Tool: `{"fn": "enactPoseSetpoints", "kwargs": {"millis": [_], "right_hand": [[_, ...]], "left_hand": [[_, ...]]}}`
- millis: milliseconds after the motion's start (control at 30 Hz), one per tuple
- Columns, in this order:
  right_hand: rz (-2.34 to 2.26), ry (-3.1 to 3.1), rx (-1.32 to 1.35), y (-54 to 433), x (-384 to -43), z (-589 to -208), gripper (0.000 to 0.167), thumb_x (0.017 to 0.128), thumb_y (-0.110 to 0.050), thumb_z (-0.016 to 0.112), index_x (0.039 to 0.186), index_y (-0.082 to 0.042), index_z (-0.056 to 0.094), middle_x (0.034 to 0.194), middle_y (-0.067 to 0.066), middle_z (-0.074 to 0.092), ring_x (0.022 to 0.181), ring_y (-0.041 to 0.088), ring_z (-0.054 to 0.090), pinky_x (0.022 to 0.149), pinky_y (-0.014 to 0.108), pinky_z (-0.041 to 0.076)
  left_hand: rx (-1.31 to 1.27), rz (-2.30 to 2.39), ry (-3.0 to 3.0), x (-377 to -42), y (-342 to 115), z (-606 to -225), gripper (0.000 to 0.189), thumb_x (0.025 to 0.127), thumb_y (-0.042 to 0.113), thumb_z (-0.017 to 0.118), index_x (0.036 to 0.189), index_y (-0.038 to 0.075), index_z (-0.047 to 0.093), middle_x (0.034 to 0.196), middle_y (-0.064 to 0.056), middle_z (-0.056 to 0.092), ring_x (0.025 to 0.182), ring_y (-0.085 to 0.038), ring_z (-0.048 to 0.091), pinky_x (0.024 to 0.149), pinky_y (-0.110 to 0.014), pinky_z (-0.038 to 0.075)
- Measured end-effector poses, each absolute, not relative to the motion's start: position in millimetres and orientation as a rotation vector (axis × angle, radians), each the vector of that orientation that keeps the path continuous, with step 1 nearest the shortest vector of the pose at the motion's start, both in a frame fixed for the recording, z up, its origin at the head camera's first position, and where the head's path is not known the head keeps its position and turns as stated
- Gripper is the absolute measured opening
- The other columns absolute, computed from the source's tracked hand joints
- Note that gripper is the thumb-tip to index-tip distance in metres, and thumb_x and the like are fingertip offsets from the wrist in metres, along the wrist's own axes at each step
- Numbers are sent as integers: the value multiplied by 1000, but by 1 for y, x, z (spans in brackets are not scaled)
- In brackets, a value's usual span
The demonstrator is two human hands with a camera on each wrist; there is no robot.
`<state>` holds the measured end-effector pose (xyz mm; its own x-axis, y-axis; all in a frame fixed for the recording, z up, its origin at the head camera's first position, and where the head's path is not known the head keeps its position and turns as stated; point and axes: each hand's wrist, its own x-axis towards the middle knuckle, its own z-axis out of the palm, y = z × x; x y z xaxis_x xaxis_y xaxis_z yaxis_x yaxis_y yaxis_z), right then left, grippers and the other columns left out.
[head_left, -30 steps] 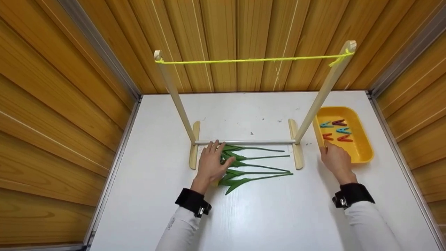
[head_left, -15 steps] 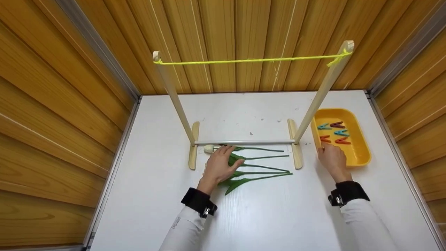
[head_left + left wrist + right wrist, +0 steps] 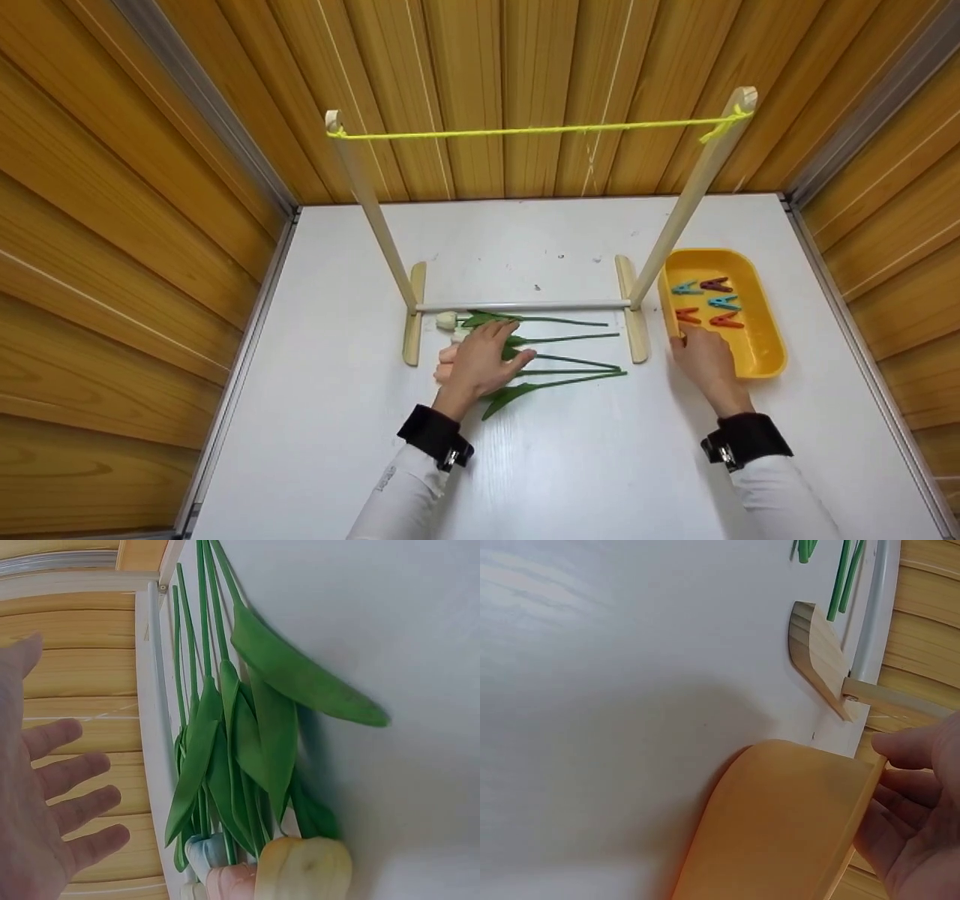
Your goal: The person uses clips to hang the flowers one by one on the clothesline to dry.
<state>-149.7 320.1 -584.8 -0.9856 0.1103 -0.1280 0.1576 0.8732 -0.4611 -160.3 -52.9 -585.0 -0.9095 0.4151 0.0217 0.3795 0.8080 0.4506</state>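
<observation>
Several artificial tulips lie side by side on the table, stems pointing right. In the head view a white tulip [image 3: 446,321] and pink petals [image 3: 444,367] show beside my left hand [image 3: 484,360], which is spread above the leaves and hides part of them. The left wrist view shows its fingers extended and holding nothing, near a yellow tulip [image 3: 304,870] and a blue one [image 3: 206,853]. At the right, my right hand [image 3: 706,364] pinches the near left rim of a yellow tray [image 3: 763,356], thumb on one side and fingers on the other.
Inside the tray lie several clothespins, among them a blue one [image 3: 724,302] and a purple one [image 3: 717,284]. A wooden stand [image 3: 375,214] rises behind the flowers, with a yellow string [image 3: 525,132] tied between its posts. Wood-panelled walls [image 3: 112,262] enclose the white table [image 3: 570,465].
The tray has slid toward the person and slightly left with my right hand holding it. My left hand has shifted right over the leaves, uncovering the white and pink flower heads.
</observation>
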Motion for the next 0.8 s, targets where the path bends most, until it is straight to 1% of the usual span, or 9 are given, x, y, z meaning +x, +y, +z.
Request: {"fn": "enactPoseSetpoints", "kwargs": {"millis": [333,400,467,533,567,633,667,733,800], "right_hand": [[-820,2857,190,309,-133,-580,21,100,-13,55,99,6,63,69,9,55,59,20,53,53,29,41],[-811,2856,187,310,-133,-577,27,101,-18,55,106,7,64,78,17,62,65,23,56,56,32,45],[-795,2865,195,313,-135,-574,33,102,-23,54,110,8,65,81,19,63,68,25,57,57,33,45],[-771,2873,195,319,-137,-570,39,103,-26,52,120,7,64,90,23,66,71,26,58,61,36,47],[-763,2871,193,321,-139,-568,41,103,-27,51,125,6,62,97,25,67,74,27,59,65,38,49],[-754,2877,166,328,-143,-565,40,104,-25,51,130,4,60,102,25,68,76,27,59,69,42,53],[-739,2884,139,332,-145,-565,40,104,-25,51,132,3,59,111,28,67,80,29,61,76,46,54],[-712,2887,81,339,-149,-566,41,103,-22,53,134,3,57,119,31,65,86,33,63,82,52,54],[-682,2887,40,347,-154,-567,39,101,-20,56,130,5,59,121,33,64,87,34,64,81,51,54]], "left_hand": [[720,653,2903,-157,-40,-588,66,96,64,44,143,19,53,146,-9,55,138,-29,49,110,-48,43],[721,626,2900,-156,-37,-588,65,96,65,44,143,20,54,145,-8,56,137,-29,50,110,-47,43],[727,596,2901,-156,-35,-588,65,96,64,44,142,20,54,145,-7,57,136,-28,51,109,-47,44],[740,571,2907,-155,-33,-589,64,96,64,44,142,20,55,143,-6,58,135,-27,52,108,-46,45],[748,561,2913,-155,-32,-589,63,96,64,45,141,20,55,142,-5,59,134,-26,53,107,-45,46],[767,547,2921,-155,-30,-591,61,97,63,45,139,20,57,140,-5,60,132,-25,55,106,-44,47],[777,542,2924,-155,-29,-592,60,97,62,45,139,21,57,139,-4,61,131,-24,56,105,-43,47],[804,530,2933,-154,-28,-594,59,97,62,47,137,20,59,137,-4,63,129,-24,58,104,-41,48],[837,523,2940,-153,-26,-596,58,97,60,48,136,19,60,135,-4,64,127,-24,59,103,-40,49]]}}
